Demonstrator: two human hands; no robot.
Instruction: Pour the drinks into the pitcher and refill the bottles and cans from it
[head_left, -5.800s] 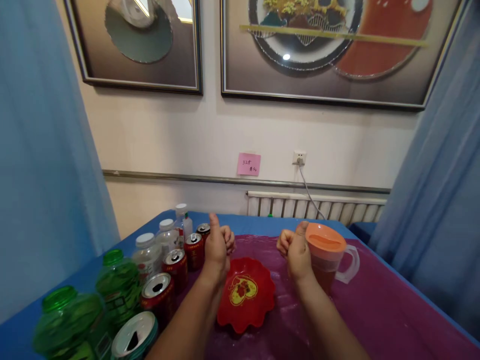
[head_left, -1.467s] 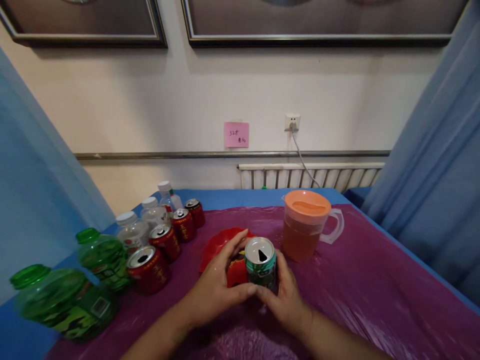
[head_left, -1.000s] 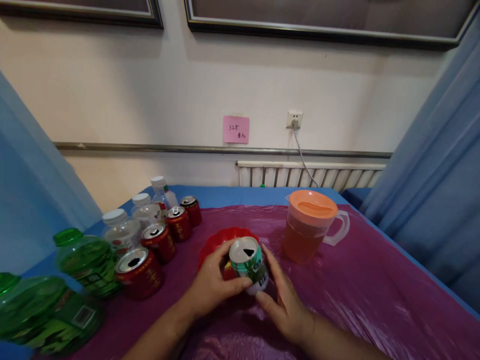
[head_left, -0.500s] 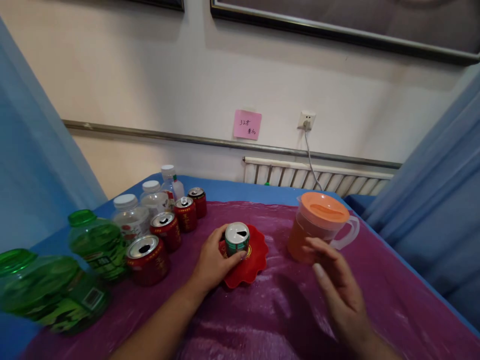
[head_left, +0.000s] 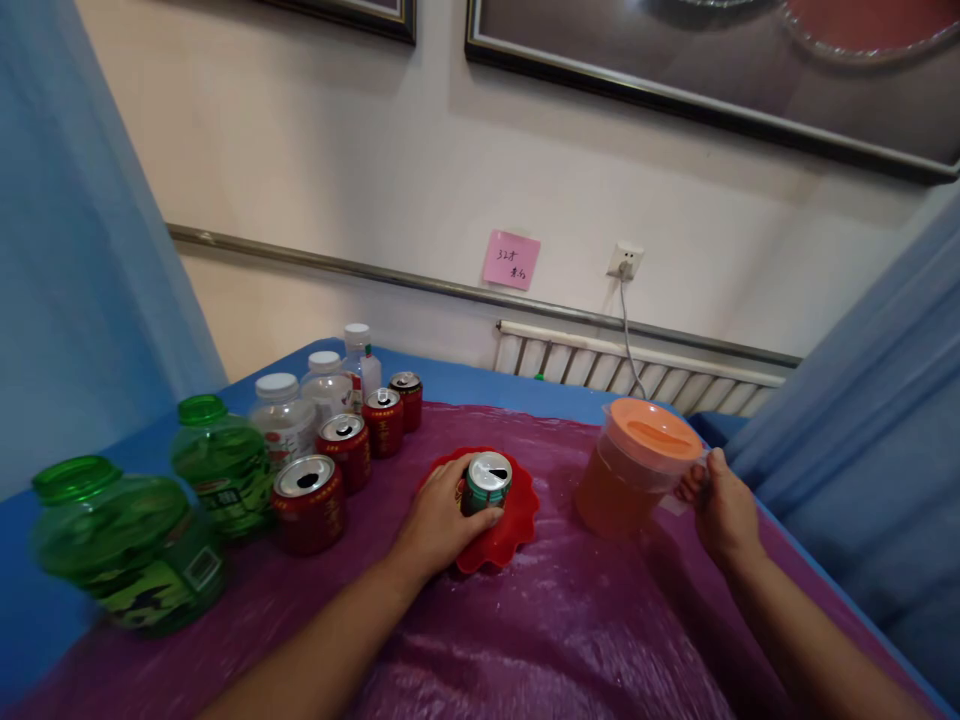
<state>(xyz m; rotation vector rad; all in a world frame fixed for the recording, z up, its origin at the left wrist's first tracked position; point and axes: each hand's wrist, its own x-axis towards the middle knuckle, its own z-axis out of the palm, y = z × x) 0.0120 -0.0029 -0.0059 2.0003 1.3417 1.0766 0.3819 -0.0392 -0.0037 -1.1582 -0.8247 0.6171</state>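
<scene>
Purple sheet [head_left: 555, 640] over the near part of the table. Near left: two green bottles [head_left: 142, 550], caps on, and four red cans [head_left: 309, 510] in a row running toward far, all upright, tabs facing up. Middle: left hand [head_left: 439, 515] wrapped round green can [head_left: 489, 485], thumb on the near side; can is upright at the red bowl [head_left: 517, 530], base hidden, cannot tell if touching. Right hand [head_left: 727, 510] well apart from left, fingers closed round the handle of the jug [head_left: 622, 490], which stands right of the bowl; orange lid [head_left: 652, 432] on, brownish liquid inside, cannot tell if lifted. Far left: three clear bottles [head_left: 281, 420], white caps, beside the red cans. Beyond: radiator [head_left: 562, 365], rail [head_left: 420, 283], pink note [head_left: 511, 260], socket [head_left: 625, 260] with cord plugged in
</scene>
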